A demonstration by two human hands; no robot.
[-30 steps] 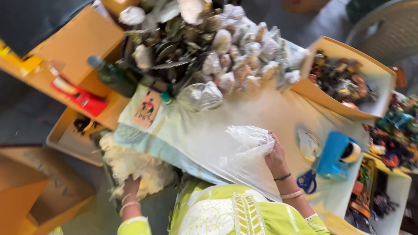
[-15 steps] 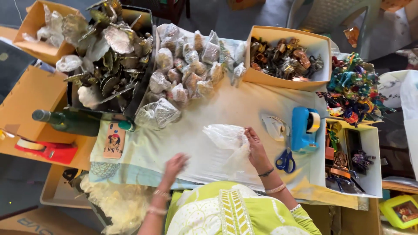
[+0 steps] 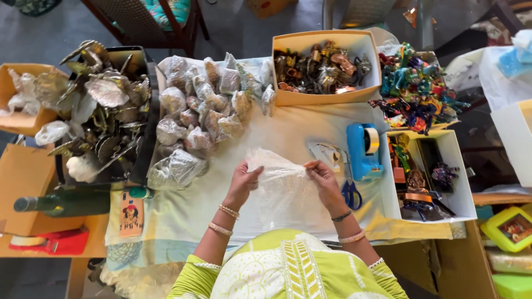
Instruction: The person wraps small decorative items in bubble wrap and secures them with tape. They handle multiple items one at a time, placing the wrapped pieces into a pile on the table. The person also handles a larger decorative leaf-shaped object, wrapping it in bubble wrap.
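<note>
Pinched at its top edge between both sets of fingertips, the clear plastic bag [image 3: 277, 185] hangs over the pale cloth [image 3: 183, 216] in front of me, my left hand [image 3: 242, 184] and right hand [image 3: 323, 180] each closed on a corner. Doing this well, I judge, means gentle, even tension so the thin film doesn't tear. Both wrists are bent inward, palms facing, near the blue tape dispenser [image 3: 363, 150] and heap of wrapped bundles [image 3: 199, 116].

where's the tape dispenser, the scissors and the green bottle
blue tape dispenser [image 3: 361, 150], head view, middle of its blue body
scissors [image 3: 351, 194], head view, on the blue handles
green bottle [image 3: 69, 201], head view, middle of the bottle lying on its side
</note>
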